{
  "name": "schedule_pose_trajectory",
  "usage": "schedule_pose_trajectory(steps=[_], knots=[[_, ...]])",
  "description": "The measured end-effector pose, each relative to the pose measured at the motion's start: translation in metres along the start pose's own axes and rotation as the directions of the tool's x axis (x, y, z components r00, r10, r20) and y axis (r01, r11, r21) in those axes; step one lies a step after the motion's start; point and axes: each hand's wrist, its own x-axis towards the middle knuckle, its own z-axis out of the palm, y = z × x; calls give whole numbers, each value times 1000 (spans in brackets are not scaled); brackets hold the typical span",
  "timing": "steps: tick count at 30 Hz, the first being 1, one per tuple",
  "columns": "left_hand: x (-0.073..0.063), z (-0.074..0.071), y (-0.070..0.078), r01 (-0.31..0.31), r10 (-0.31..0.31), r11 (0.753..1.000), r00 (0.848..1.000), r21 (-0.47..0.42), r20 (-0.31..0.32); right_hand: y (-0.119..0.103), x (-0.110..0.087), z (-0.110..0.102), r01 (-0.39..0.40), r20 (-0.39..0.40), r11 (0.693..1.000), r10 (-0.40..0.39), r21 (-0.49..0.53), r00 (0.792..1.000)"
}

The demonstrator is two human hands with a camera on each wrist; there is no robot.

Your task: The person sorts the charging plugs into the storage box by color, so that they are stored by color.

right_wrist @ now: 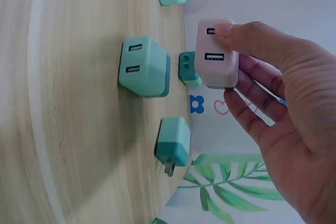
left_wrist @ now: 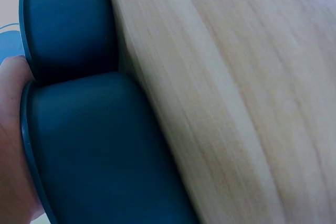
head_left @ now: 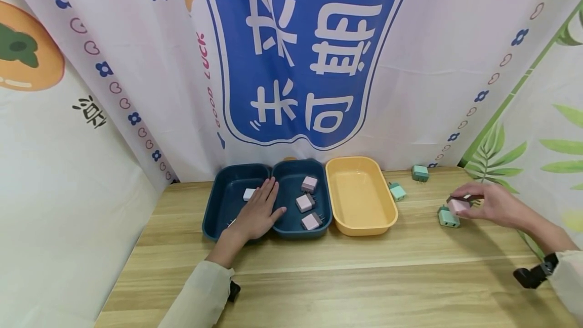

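My right hand (head_left: 498, 207) pinches a pink plug-in USB charger (right_wrist: 216, 69) between thumb and fingers, raised above the table at the right. Its two USB ports face the right wrist camera. Just below it in the head view stands a mint-green charger (head_left: 449, 217). My left hand (head_left: 255, 214), fingers straight, rests over the adjoining rims of the left dark blue tray (head_left: 210, 211) and the middle dark blue tray (head_left: 287, 234). A white charger (head_left: 248, 194) lies in the left tray, partly beside the fingers. Three pink chargers (head_left: 305, 202) lie in the middle tray.
A yellow tray (head_left: 364, 231) stands against the middle tray's right side. More green chargers (head_left: 397, 191) lie right of it, one near the back edge (head_left: 420, 173); the right wrist view shows another with its prongs out (right_wrist: 173, 142). Printed cloth (head_left: 410, 90) hangs behind the wooden table.
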Motion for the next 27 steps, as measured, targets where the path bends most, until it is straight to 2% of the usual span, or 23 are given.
schedule_pose_trajectory(steps=[12,20,27], knots=[[0,0,0,-1,1,1000,1000,8,-7,-9,15,3,44,-20,999,-44,-22,999],[1,2,-1,-4,4,1000,1000,5,-16,-18,25,8,-2,-44,1000,2,-9,999],[0,0,1,3,-3,1000,1000,2,-10,-27,34,9,-6,-52,1000,7,23,999]])
